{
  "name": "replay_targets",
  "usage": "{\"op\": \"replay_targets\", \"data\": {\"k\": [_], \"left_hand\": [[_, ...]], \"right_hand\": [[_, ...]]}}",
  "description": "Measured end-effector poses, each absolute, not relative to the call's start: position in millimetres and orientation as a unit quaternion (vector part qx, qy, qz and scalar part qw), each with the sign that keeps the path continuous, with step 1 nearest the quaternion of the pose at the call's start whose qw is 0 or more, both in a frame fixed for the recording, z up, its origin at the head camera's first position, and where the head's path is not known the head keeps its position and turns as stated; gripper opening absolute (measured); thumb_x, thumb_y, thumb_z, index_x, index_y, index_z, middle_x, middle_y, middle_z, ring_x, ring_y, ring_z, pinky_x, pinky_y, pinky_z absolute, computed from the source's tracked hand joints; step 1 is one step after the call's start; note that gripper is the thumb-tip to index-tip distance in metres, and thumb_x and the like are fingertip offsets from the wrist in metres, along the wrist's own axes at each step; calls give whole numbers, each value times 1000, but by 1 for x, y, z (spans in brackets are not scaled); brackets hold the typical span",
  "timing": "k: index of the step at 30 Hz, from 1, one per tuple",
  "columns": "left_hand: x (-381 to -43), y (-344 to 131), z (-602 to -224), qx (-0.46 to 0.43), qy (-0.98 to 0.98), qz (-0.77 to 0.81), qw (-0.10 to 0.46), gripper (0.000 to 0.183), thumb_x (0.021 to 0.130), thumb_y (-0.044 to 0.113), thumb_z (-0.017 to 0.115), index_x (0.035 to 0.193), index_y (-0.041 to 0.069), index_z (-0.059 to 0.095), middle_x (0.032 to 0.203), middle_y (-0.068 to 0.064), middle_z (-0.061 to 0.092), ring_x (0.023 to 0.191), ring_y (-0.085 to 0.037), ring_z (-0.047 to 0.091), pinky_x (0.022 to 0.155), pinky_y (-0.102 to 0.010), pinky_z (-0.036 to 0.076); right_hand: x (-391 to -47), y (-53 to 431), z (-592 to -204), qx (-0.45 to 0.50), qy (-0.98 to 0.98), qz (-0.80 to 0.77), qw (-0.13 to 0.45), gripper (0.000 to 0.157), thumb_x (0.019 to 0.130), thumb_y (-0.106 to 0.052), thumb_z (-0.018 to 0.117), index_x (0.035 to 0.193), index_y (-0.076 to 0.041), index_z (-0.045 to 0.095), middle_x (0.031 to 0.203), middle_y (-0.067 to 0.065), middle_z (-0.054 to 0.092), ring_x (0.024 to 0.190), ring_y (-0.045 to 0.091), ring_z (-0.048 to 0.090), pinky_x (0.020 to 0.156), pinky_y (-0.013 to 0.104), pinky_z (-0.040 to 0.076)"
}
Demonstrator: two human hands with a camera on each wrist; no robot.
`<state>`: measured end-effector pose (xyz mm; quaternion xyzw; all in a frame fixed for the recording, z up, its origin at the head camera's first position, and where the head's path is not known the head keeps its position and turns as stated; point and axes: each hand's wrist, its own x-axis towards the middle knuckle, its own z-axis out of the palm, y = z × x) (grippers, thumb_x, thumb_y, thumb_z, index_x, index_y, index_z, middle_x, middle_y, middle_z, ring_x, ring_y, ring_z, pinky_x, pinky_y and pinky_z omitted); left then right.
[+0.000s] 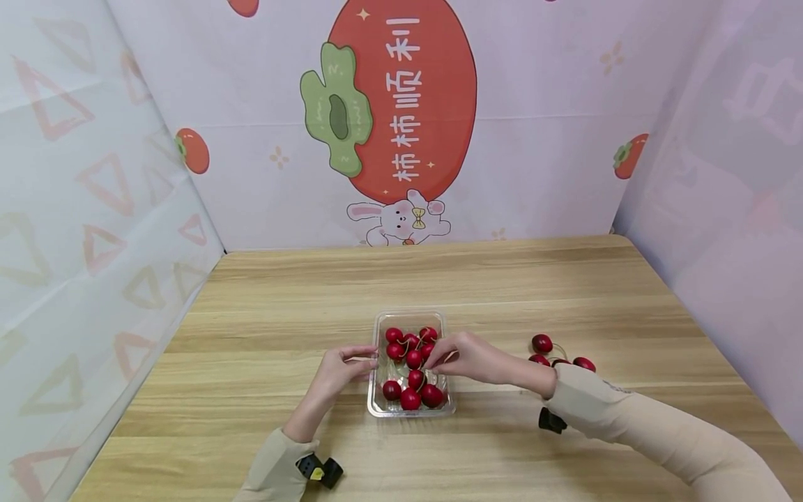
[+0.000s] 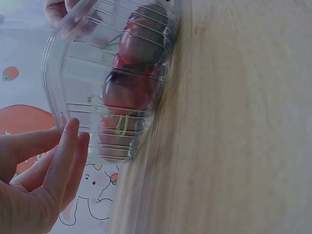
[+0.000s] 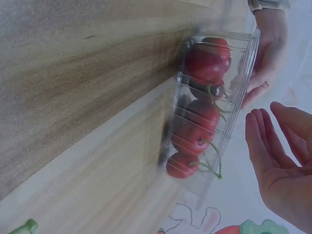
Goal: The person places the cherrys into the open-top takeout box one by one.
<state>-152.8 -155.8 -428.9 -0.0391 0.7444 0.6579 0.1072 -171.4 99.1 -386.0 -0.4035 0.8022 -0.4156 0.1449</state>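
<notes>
A clear plastic box (image 1: pixel 410 413) stands on the table with several dark red cherries (image 1: pixel 410 399) inside, some with green stems. My left hand (image 1: pixel 341 369) is at the box's left side; in the left wrist view, its nearly straight fingers (image 2: pixel 63 163) touch the rim. Over the right part of the box is my right hand (image 1: pixel 467 357), thumb and fingertips close together. From the right wrist view, a small gap separates the right thumb and fingers (image 3: pixel 263 139), with nothing visible between them.
Several loose cherries (image 1: pixel 541 343) lie on the wooden table (image 1: pixel 282 300) to the right, partly hidden by the right sleeve (image 1: pixel 583 397). A stem (image 3: pixel 22 227) shows at the right wrist view's lower corner. A printed cloth (image 1: pixel 251 84) hangs behind the table.
</notes>
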Motion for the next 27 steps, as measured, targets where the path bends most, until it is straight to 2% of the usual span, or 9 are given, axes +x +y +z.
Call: {"op": "replay_targets", "data": {"k": [7, 19, 27], "left_hand": [[-153, -156, -430, -47, 745, 657, 105, 30, 75, -1, 65, 105, -7, 61, 100, -18, 63, 80, -19, 63, 69, -33, 56], [-153, -157, -430, -37, 743, 660, 108, 32, 75, 0, 65, 106, -8, 60, 102, -20, 62, 79, -18, 63, 68, -31, 56], [-154, -157, -430, -41, 743, 660, 108, 31, 75, -1, 65, 105, -8, 60, 100, -19, 62, 80, -19, 63, 68, -32, 56]], "right_hand": [[-173, 108, -382, -394, 801, -428, 143, 13, 79, -1, 62, 91, 1, 67, 93, 9, 66, 87, 12, 60, 74, 17, 52], [-179, 129, -380, -370, 808, -441, 130, 13, 81, -4, 62, 91, 3, 66, 92, 14, 65, 81, 14, 60, 70, 26, 54], [-181, 147, -378, -342, 824, -432, 129, 12, 82, -9, 62, 92, -5, 66, 93, 6, 64, 82, 10, 58, 70, 26, 53]]}}
